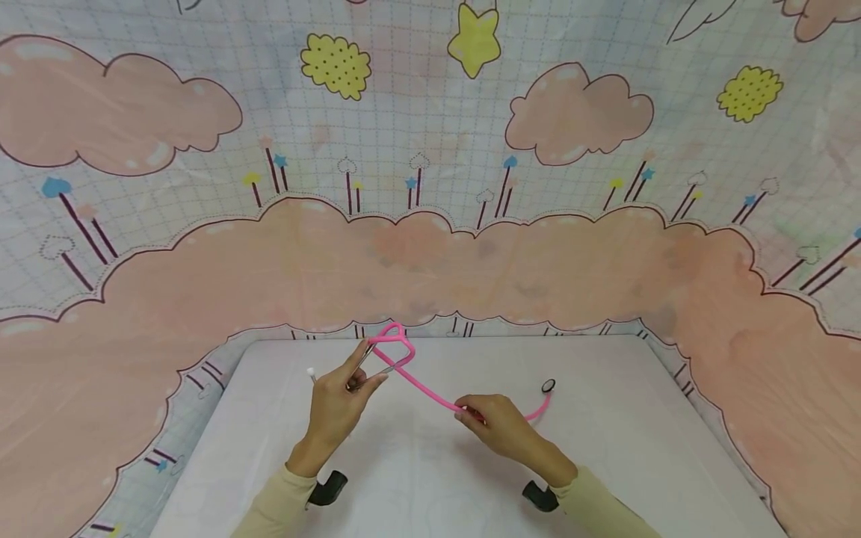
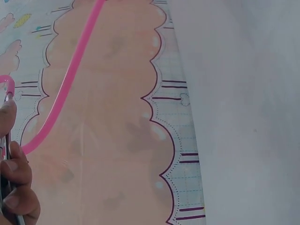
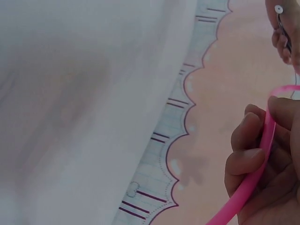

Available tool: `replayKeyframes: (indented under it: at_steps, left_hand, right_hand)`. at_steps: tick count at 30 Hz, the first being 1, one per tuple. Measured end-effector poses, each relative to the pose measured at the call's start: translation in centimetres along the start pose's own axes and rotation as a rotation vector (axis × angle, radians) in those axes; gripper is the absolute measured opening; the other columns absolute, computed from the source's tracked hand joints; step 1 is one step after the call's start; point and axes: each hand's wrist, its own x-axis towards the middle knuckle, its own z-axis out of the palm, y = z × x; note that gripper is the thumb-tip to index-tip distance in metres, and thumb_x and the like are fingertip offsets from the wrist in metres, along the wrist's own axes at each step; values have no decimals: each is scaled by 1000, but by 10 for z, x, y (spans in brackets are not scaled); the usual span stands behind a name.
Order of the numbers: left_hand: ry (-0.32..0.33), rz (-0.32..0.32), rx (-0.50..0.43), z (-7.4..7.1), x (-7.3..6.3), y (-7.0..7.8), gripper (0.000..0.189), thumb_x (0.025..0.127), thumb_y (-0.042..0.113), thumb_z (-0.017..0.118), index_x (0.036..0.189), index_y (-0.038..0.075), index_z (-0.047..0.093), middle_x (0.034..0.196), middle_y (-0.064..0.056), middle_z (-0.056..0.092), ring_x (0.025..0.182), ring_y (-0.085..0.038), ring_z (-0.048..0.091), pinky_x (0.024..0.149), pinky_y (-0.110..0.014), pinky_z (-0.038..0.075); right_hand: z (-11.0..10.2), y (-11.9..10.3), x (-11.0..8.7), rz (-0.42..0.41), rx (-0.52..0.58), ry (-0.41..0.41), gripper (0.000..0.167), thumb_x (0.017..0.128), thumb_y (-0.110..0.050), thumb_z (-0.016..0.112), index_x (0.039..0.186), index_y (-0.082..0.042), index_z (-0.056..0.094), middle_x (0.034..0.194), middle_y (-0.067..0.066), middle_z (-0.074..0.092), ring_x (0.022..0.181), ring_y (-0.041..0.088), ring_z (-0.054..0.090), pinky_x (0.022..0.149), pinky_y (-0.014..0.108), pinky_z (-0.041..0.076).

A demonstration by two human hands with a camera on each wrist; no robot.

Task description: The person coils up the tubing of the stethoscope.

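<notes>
A stethoscope with pink tubing hangs between both hands above the white table. My left hand holds its metal ear tubes, with a white ear tip showing on the far left. Near that hand, the pink tube bends into a loop. In the left wrist view, the left hand's fingers curl around the metal. Farther along, my right hand grips the tube; the right wrist view shows its fingers curled around it. The round chest piece sticks out beyond the right hand.
The white tabletop lies under both hands. Behind it hangs a cloth printed with clouds and stars. Black straps or mounts show by the wrists.
</notes>
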Motion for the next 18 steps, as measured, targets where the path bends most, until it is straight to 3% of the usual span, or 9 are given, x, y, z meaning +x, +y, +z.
replayKeyframes:
  at_steps: [7, 13, 18]
  left_hand:
    - [28, -31, 49, 2, -3, -7, 70, 67, 8, 89, 132, 4, 62, 59, 1, 56, 54, -3, 46, 51, -14, 37]
    - [23, -75, 55, 3, -4, -12, 69, 70, 10, 88, 133, 5, 61, 59, 1, 57, 54, -2, 44, 51, -16, 38]
    - [-7, -100, 51, 4, -4, -11, 68, 72, 12, 87, 134, 6, 60, 59, 2, 57, 54, -2, 43, 51, -18, 38]
  right_hand:
    - [-6, -3, -4, -31, -86, 24, 18, 93, -23, 68, 104, -10, 72, 70, -12, 56, 61, -1, 41, 56, 15, 38]
    - [-13, -6, -10, -94, -126, 65, 16, 91, -21, 70, 103, -10, 72, 74, -10, 64, 62, -2, 43, 57, 15, 42]
    - [-19, -7, -14, -199, -185, 137, 15, 88, -17, 74, 102, -12, 72, 79, -9, 67, 64, -3, 47, 59, 12, 45]
